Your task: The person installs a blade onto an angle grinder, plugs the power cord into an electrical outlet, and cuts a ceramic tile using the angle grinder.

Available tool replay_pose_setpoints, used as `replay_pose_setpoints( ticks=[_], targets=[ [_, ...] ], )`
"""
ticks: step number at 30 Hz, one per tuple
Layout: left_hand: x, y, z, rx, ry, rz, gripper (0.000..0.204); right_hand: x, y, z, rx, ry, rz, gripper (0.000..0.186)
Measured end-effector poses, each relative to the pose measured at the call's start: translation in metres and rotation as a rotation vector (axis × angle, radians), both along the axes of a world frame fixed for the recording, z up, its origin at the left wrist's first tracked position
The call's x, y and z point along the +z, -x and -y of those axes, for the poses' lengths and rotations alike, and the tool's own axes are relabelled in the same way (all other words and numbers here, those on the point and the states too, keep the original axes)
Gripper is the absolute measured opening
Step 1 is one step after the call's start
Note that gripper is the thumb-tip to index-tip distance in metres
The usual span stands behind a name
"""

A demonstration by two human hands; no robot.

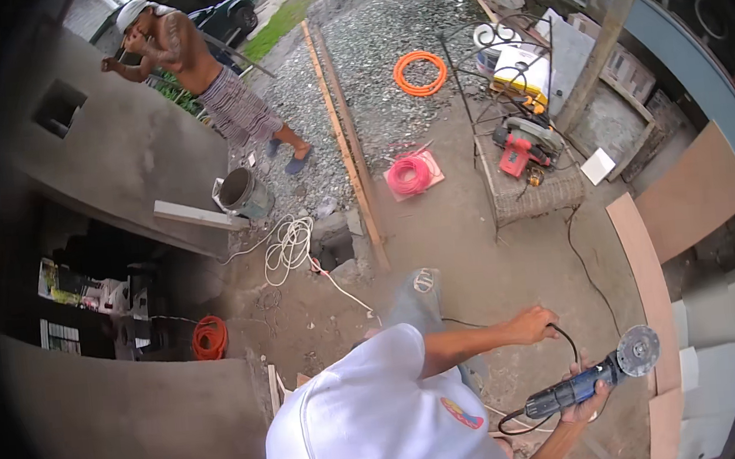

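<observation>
Dusty grey floor (429, 233); above it, blue-and-black angle grinder (567, 394), disc (639, 351) rightward. Right hand (587, 406) wraps fingers around its body; left hand (533, 325), nearby, curls closed on black cord (573, 348). Outward: pink coil (420, 181), red circular saw (516, 156), gravel (369, 46).

Blue-black angle grinder (567, 392), tilted
</observation>
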State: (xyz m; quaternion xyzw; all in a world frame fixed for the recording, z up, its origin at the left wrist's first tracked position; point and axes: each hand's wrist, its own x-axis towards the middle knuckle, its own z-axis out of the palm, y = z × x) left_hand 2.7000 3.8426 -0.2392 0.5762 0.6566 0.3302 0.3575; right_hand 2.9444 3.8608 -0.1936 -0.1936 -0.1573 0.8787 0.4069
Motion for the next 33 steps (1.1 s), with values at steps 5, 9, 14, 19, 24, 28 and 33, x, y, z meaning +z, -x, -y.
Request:
replay_pose_setpoints(
  ticks=[5,9,14,19,24,28,33],
  targets=[
    [0.019,0.038,0.062,0.127,0.024,0.025,0.017,-0.024,0.097,-0.001,0.209,0.123,0.246,0.066],
    [0.041,0.072,0.131,0.392,0.001,0.075,0.019,0.01,0.154,-0.005,0.689,0.063,0.086,0.075],
    [0.069,0.085,0.182,0.528,-0.315,0.048,0.024,0.028,0.2,0.056,0.722,-0.105,0.217,0.076],
    [0.069,0.09,0.242,0.775,-0.569,-0.089,0.035,0.037,0.197,0.111,0.88,-0.295,0.471,0.063],
    [0.062,0.064,0.3,1.11,0.093,0.624,0.053,0.062,0.204,0.149,0.93,-0.091,0.291,0.049],
    [0.044,0.084,0.28,0.913,-0.195,1.96,0.059,0.086,0.203,0.153,0.972,-0.115,0.334,0.048],
    [-0.02,0.147,0.267,1.461,-0.585,2.076,0.024,0.093,0.164,0.137,0.908,-0.047,0.324,0.048]
  ],
)
